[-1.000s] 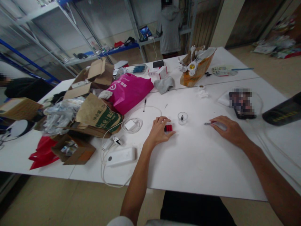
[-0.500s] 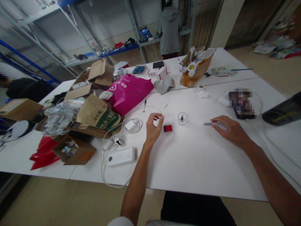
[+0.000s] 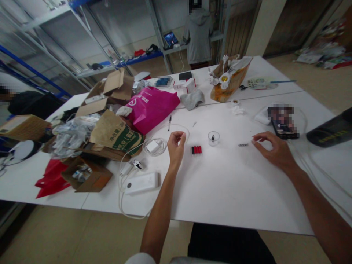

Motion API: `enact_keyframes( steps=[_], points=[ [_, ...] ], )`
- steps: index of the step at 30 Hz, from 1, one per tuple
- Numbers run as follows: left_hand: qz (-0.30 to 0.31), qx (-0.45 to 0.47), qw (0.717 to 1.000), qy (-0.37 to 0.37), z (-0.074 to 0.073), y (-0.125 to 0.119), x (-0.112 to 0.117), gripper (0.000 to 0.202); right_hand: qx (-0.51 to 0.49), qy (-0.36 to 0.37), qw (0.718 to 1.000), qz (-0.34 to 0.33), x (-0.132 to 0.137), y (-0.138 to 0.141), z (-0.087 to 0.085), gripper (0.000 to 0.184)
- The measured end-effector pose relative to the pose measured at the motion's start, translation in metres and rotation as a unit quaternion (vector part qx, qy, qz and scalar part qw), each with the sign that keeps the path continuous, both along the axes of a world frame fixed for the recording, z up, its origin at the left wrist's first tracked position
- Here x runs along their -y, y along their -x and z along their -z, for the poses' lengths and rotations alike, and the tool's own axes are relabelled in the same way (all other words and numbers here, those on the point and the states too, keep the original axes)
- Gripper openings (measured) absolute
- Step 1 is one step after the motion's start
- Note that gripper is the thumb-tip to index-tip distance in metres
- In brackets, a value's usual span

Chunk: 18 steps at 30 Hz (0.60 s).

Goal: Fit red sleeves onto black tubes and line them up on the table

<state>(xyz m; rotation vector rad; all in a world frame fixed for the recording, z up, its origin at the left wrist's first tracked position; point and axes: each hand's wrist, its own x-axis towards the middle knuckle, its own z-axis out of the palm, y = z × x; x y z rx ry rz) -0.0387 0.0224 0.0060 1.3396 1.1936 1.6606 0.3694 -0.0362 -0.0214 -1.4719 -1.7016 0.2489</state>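
My right hand (image 3: 271,148) hovers over the white table, thumb and index finger apart, holding nothing. Just left of its fingertips lies a short row of small silvery metal pieces (image 3: 243,145), too small to name exactly. My left hand (image 3: 176,148) is loosely curled with a small gap between thumb and fingers, and nothing shows in it. To its right sits a small block of red cylinders with a black one at its left end (image 3: 196,150), which look like batteries. A clear round cup (image 3: 218,139) stands between my hands with a small dark object (image 3: 213,138) inside.
A white power bank (image 3: 141,183), a coiled charger cable (image 3: 155,146) and a pen (image 3: 169,123) lie left. Boxes and a magenta bag (image 3: 154,108) crowd farther left. A phone (image 3: 284,123) and dark bottle (image 3: 331,128) are at right. A person (image 3: 198,36) stands behind.
My right hand has let go of the row of small metal pieces and drawn back to the right. My left hand has shifted slightly left, its fingers curling in more.
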Motion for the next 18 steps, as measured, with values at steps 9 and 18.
enact_keyframes(
  steps=[9, 18],
  points=[
    [-0.031, 0.17, 0.983, 0.056, 0.011, 0.013, -0.013, 0.027, -0.12, -0.074, 0.988, 0.063, -0.006, -0.004, 0.001, 0.015],
    [0.018, 0.199, 0.977, 0.072, 0.007, 0.012, -0.011, 0.022, -0.078, -0.069, 0.994, 0.034, -0.006, -0.007, 0.008, 0.012]
  ],
)
